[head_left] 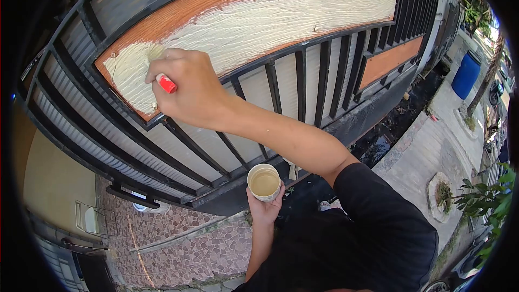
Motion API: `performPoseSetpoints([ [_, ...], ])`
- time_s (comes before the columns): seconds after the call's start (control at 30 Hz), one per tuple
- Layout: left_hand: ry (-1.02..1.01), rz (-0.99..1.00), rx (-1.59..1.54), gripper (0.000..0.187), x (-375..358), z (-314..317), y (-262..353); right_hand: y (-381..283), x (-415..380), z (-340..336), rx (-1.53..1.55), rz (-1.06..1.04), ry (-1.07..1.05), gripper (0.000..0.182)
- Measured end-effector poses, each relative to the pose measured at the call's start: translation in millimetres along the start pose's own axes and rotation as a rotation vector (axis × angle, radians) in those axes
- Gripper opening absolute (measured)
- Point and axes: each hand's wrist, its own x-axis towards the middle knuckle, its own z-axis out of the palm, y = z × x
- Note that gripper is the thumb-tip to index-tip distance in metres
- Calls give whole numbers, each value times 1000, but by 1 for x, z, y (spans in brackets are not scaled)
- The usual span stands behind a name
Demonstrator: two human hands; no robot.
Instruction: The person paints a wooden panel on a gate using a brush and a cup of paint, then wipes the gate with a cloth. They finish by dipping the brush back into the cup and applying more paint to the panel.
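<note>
My right hand (186, 86) is closed around a paintbrush with a red handle (166, 83). Its pale bristles (154, 52) touch the left part of a long wood-grain panel (259, 27) set in a black metal gate. Cream paint covers much of the panel, while orange-brown shows along its upper edge and lower rim. Lower down, my left hand (266, 209) holds a small round cup (264, 182) upright, its fingers around the side and base. Cream-coloured paint is visible inside the cup.
Black gate bars (273, 86) surround the panel. A smaller orange panel (390, 64) sits farther right. Beyond the dark ditch (384, 140) stand a blue barrel (466, 74) and a tree trunk (486, 78). A white bucket (146, 204) is behind the gate on stone-patterned paving (184, 254).
</note>
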Motion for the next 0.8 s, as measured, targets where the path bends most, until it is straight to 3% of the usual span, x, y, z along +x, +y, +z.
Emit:
performPoseSetpoints([
  [0.1, 8, -5, -10, 62, 7, 2, -4, 9, 9, -10, 58, 8, 29, 7],
  [0.2, -64, -26, -28, 67, 11, 0, -8, 44, 22, -80, 186, 266, 183, 8],
  [0.37, -34, -25, -13, 66, 21, 1, -10, 117, 10, -222, -137, 250, 396, 9],
  [0.5, -28, -34, 10, 67, 25, 3, -11, 130, 9, -301, -432, 324, 568, 10],
  [0.57, -33, -53, -10, 67, 26, 1, -10, 126, 15, -305, -538, 292, 604, 10],
  [0.7, -33, -51, -3, 67, 18, -5, -9, 118, 24, -233, -945, -37, 342, 15],
  [0.8, -71, -44, -21, 67, 13, -8, -5, 88, 18, -137, -803, -60, 288, 16],
])
